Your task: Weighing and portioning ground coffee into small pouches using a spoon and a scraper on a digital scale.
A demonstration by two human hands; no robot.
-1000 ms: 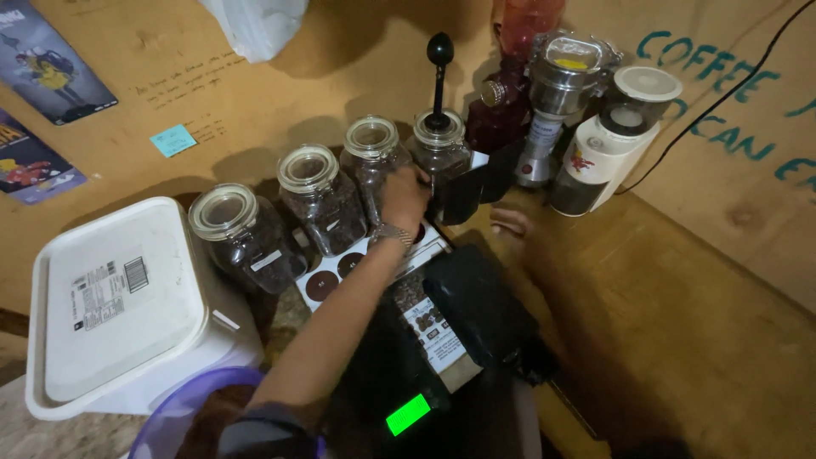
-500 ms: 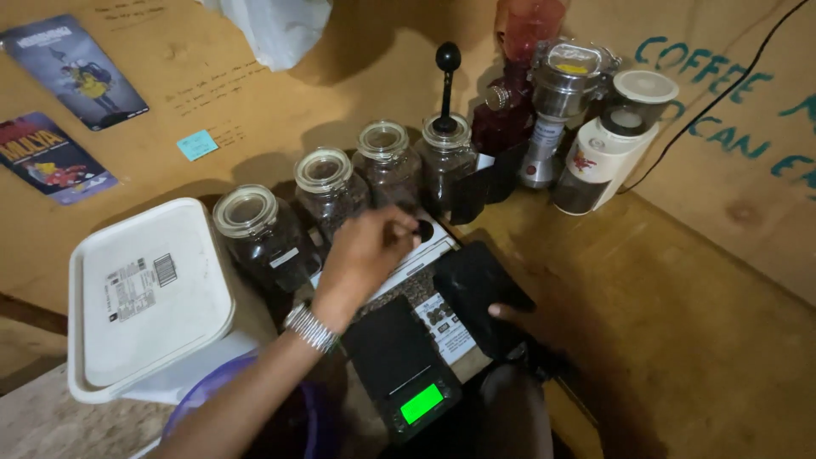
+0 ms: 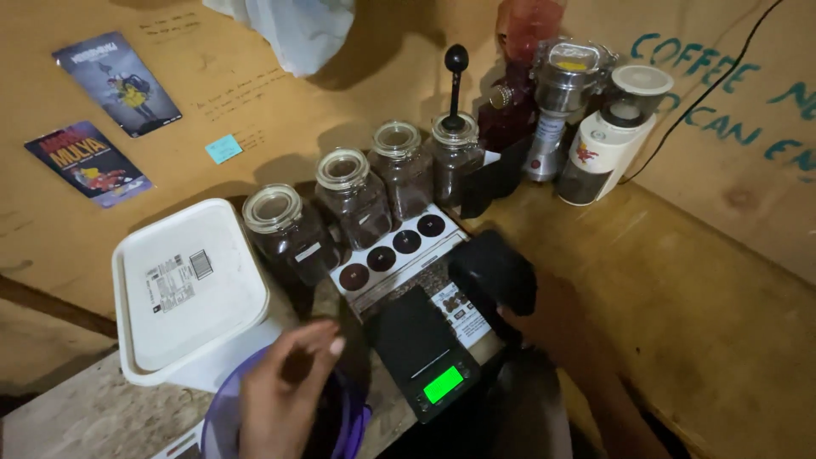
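We are hovering our left hand (image 3: 285, 391) over the purple bowl (image 3: 223, 425) beside the scale (image 3: 421, 348).

We are keeping the left fingers loosely curled and gripping nothing, above the bowl at the table's near edge; its contents are too dark to tell. Our right hand (image 3: 552, 327) is lying in shadow right of the scale, touching a black pouch (image 3: 493, 272); we cannot tell how it is gripping. 4 lidded glass jars (image 3: 353, 200) are standing in a row behind the scale, each holding dark coffee. A white tub (image 3: 187, 293) is sitting closed, left of the jars. A card with 4 dark sample spots (image 3: 393, 251) is lying between jars and scale.
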